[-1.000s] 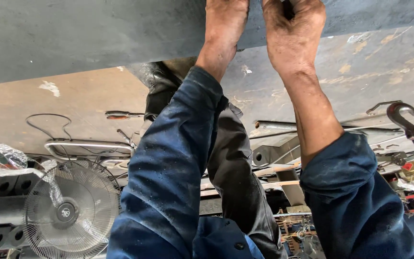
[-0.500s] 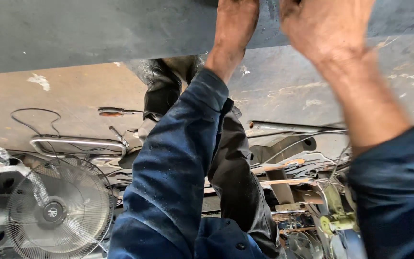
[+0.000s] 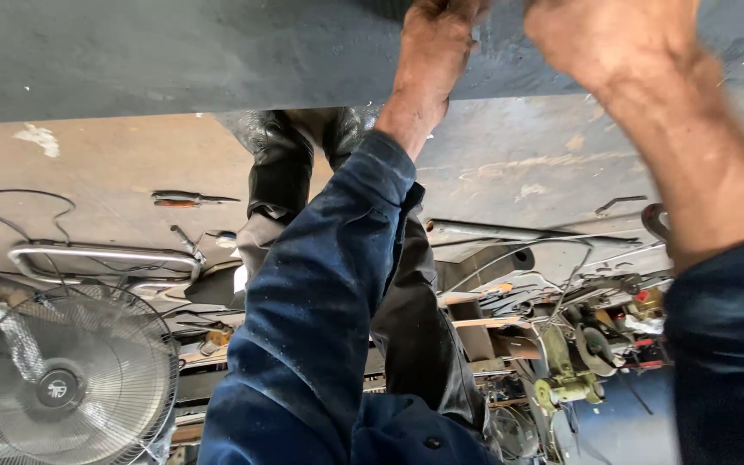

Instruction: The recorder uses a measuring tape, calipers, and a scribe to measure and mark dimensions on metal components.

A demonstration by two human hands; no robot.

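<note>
Left hand [image 3: 437, 39] runs off the top edge, fingers out of sight against the dark metal panel [image 3: 174, 52], so its grip can't be told. Right hand [image 3: 613, 39] is near, blurred and also cropped at the top; whatever it may hold is unseen. Floor fan [image 3: 66, 387] is cut by the left and bottom edges. The far-right clutter of tools [image 3: 587, 362] is too small to sort out

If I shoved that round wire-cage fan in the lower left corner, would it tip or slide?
The fan would probably tip rather than slide: its wide round cage looks top-heavy, though its base is out of view. It likely feels light for its size, since the guard is thin wire with open gaps. That wire may flex or dent under a hard push.
</note>
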